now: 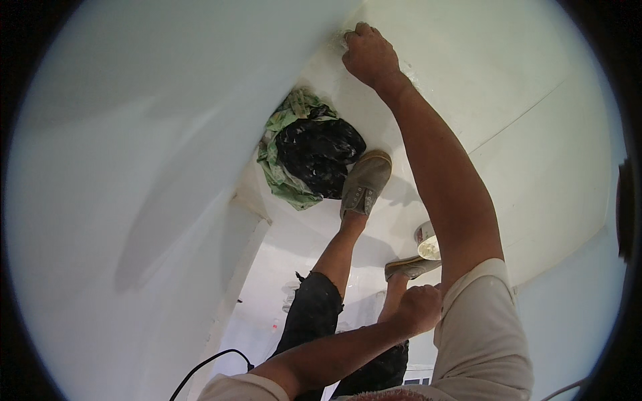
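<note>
My right hand (369,55) is stretched far forward to the white floor (508,80) where it meets the wall (147,93), fingers curled against a pale, glistening patch; what they hold, if anything, is unclear. My left hand (419,309) is closed low beside my right upper arm, its fingertips hidden. A crumpled heap of green plastic (291,197) and black plastic (314,154) lies by the wall, short of my right hand. A small tub (428,246) with white material inside stands partly behind my right arm.
My left shoe (364,180) touches the plastic heap; my right shoe (404,267) is beside the tub. A wall edge (244,274) runs down the left side of my legs. A black cable (207,361) loops at the lower left. Pale surfaces close in on both sides.
</note>
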{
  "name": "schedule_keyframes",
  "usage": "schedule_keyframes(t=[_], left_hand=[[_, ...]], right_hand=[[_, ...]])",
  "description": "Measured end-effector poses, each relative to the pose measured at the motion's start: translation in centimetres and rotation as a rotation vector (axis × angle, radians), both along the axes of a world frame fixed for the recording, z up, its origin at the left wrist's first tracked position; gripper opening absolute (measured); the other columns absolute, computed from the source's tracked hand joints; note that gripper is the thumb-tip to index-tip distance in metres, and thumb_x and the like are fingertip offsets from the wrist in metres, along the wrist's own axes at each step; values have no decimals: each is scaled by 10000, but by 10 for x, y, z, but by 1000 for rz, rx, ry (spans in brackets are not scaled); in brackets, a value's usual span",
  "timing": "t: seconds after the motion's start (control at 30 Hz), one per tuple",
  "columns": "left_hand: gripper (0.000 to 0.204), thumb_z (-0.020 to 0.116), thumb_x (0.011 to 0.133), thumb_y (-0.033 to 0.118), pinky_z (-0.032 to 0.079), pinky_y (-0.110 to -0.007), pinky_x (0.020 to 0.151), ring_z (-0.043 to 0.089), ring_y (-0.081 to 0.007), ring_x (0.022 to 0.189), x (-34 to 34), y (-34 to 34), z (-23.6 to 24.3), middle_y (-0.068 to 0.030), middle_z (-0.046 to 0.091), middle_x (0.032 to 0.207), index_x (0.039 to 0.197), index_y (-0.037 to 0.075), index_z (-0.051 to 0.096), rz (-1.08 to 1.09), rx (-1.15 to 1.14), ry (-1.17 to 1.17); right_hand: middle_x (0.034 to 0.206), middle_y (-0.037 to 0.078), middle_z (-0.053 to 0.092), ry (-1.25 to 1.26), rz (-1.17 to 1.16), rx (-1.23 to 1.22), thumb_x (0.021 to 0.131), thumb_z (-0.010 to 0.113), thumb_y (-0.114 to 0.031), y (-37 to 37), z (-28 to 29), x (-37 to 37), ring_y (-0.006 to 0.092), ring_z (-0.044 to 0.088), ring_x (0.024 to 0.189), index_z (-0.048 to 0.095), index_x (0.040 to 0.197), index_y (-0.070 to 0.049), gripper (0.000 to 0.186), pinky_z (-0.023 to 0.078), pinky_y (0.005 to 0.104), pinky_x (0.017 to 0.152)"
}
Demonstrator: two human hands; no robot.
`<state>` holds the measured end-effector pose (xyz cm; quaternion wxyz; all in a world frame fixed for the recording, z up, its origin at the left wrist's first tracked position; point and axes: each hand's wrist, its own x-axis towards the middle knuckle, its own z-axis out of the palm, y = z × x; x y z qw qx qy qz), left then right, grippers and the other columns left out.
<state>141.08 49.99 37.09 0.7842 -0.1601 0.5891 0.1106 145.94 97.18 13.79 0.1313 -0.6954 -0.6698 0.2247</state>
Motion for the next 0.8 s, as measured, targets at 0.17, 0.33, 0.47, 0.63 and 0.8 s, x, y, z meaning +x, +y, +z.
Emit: schedule_keyframes(t=[0.17,0.33,0.47,0.63,0.8], left_hand=[[260,682,867,204,598,-374,627,728,-253,720,-7,86,34,-129,664,792,988,-19,627,-1574,993,-269],[248,688,860,203,598,-362,616,730,-239,720,-4,86,28,-128,667,793,972,-11,631,-1550,1023,-240],[227,690,854,197,597,-350,600,732,-228,711,-4,52,19,-127,674,796,951,0,633,-518,499,20],[214,682,850,164,604,-383,628,741,-251,752,5,104,39,-158,679,807,962,-9,622,-1700,1077,-315],[210,668,855,146,603,-387,610,734,-277,712,16,143,50,-157,677,775,971,-16,602,-1662,1023,-330]], right_hand=[[1152,186,624,-68,-2,-198,840,617,-100,-11,19,7,359,625,1118,709,1054,-6,251,551,482,967],[1170,199,623,-34,23,-101,843,616,-99,-2,16,7,369,615,1149,707,1065,-4,258,551,480,971],[1173,199,622,4,-1,-80,838,619,-96,-3,5,5,376,613,1149,708,1064,-18,255,556,484,954],[1177,183,633,-45,-7,-254,834,634,-95,-81,13,36,365,625,1129,697,1108,-39,286,549,479,964],[1128,192,670,249,-119,-57,852,675,-137,-81,1,80,382,639,1109,686,1153,-29,321,521,483,964]])
